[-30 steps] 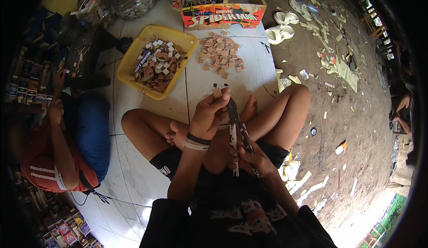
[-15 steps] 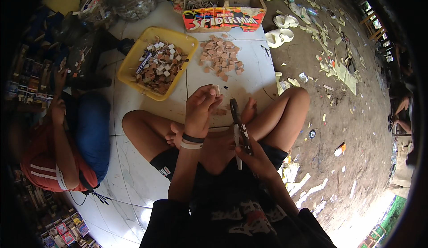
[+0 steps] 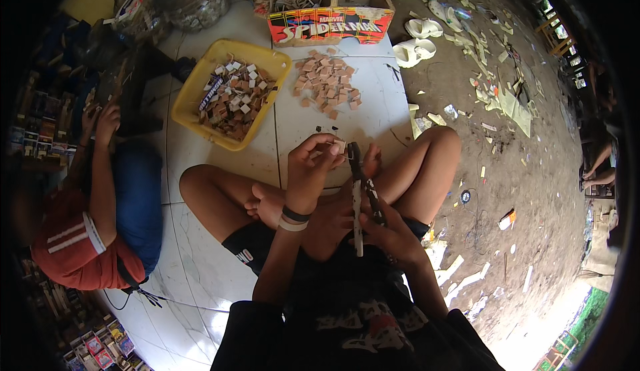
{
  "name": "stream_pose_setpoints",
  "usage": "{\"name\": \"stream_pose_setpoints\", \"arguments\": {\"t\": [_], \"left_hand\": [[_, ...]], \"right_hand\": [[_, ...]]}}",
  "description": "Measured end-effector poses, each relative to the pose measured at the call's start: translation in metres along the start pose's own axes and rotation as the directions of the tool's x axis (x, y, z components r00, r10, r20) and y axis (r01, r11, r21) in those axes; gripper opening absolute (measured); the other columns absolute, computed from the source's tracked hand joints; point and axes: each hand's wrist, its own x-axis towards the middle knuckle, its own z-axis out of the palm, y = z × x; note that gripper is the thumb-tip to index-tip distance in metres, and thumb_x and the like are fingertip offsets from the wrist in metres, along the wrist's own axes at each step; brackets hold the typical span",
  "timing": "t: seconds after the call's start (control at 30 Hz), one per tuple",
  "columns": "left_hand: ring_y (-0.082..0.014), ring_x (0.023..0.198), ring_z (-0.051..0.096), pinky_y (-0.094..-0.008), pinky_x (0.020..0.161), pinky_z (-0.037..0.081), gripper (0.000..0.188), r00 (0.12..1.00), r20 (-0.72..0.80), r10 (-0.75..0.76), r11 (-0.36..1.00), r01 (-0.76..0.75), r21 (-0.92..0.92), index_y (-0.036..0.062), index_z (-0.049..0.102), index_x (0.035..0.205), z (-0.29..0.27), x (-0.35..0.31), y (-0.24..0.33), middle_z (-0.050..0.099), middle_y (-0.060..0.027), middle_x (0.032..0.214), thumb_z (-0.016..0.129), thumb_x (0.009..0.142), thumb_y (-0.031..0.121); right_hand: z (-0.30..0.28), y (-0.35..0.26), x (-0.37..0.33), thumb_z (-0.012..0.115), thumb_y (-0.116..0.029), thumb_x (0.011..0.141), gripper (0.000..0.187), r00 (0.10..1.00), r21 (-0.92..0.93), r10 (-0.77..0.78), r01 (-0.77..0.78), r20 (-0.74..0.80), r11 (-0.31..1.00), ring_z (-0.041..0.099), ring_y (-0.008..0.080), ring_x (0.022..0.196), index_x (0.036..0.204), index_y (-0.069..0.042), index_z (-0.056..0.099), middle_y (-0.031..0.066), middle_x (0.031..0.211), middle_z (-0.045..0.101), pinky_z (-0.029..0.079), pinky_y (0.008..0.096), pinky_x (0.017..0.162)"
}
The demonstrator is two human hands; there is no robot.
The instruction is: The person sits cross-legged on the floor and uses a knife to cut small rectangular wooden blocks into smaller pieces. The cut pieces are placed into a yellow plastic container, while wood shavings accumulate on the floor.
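Between the thumb and fingers of my left hand [image 3: 309,171] is a small brown square piece [image 3: 341,147]. My right hand [image 3: 392,236] is wrapped round the handles of a pair of pliers [image 3: 355,172], dark at the head with pale, spotted handles. The handles stand apart, and the head is right beside the square piece; whether its jaws touch the piece I cannot tell. Beyond my hands lies a loose heap of similar brown squares [image 3: 327,81]. To its left, a yellow tub [image 3: 184,112] holds many brown and white squares.
A printed box [image 3: 330,28] with a handle and small grey pieces stands at the far edge of the white tiled platform [image 3: 200,251]. A person in a red shirt [image 3: 87,251] sits at left. On the right, pale clogs [image 3: 415,52] and scraps lie on the dirt ground [image 3: 493,238].
My left hand has shifted right and slightly down with the square piece, meeting the pliers' head. The pliers' handles have spread further apart. The other person's hands have moved together at far left.
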Motion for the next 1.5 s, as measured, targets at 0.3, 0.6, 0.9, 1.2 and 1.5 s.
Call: {"name": "stream_pose_setpoints", "arguments": {"t": [0.3,0.6,0.9,1.2,1.5], "left_hand": [[-0.0188,0.101,0.072,-0.0338,0.091,0.065,0.021,1.000,-0.003,0.026,1.000,-0.026,-0.005,-0.0056,0.068,0.118,0.002,-0.002,0.000,0.069,-0.0113,0.117,0.070,0.103,0.009],[-0.0173,0.098,0.074,-0.0306,0.092,0.062,0.017,0.997,-0.011,0.070,0.997,-0.070,-0.020,-0.0057,0.070,0.115,0.001,-0.004,-0.003,0.074,-0.0099,0.105,0.070,0.102,0.006],[-0.0171,0.103,0.072,-0.0307,0.092,0.060,0.019,0.999,0.035,0.029,1.000,-0.029,-0.011,-0.0046,0.069,0.117,-0.020,-0.016,-0.035,0.074,-0.0086,0.108,0.071,0.101,0.006],[-0.0242,0.091,0.078,-0.0336,0.084,0.059,0.040,0.983,-0.160,0.087,0.786,0.031,0.617,-0.0011,0.072,0.121,-0.055,0.047,-0.064,0.079,-0.0171,0.101,0.082,0.089,0.021],[-0.0397,0.094,0.067,-0.0497,0.085,0.056,0.024,0.979,0.044,0.197,0.199,-0.084,0.976,0.0017,0.071,0.103,-0.045,0.098,-0.096,0.067,-0.0188,0.098,0.077,0.079,0.002]], "right_hand": [[0.001,-0.001,-0.001,0.060,-0.025,0.110,0.043,0.999,0.022,-0.036,0.037,-0.014,0.999,0.067,0.0145,0.109,0.143,0.000,0.052,0.0074,0.124,0.067,0.058,0.0308,0.087],[-0.010,0.018,0.005,0.062,-0.024,0.108,0.042,0.999,-0.057,-0.024,0.025,0.023,0.998,0.065,0.0136,0.099,0.140,0.000,0.051,0.0050,0.109,0.064,0.060,0.0327,0.085],[-0.011,0.069,0.018,0.065,-0.021,0.106,0.034,0.987,-0.321,-0.079,0.031,-0.139,0.947,0.064,0.0133,0.081,0.133,-0.006,0.052,0.0042,0.090,0.062,0.054,0.0323,0.071],[-0.020,0.072,0.022,0.063,-0.020,0.106,0.044,0.901,-0.457,-0.309,0.147,-0.304,0.877,0.061,0.0151,0.070,0.145,-0.006,0.048,0.0086,0.089,0.063,0.052,0.0322,0.061],[-0.020,0.054,0.023,0.066,-0.020,0.106,0.047,0.937,-0.374,-0.221,0.108,-0.272,0.921,0.055,0.0126,0.086,0.145,-0.002,0.049,0.0073,0.098,0.061,0.050,0.0310,0.076]]}}
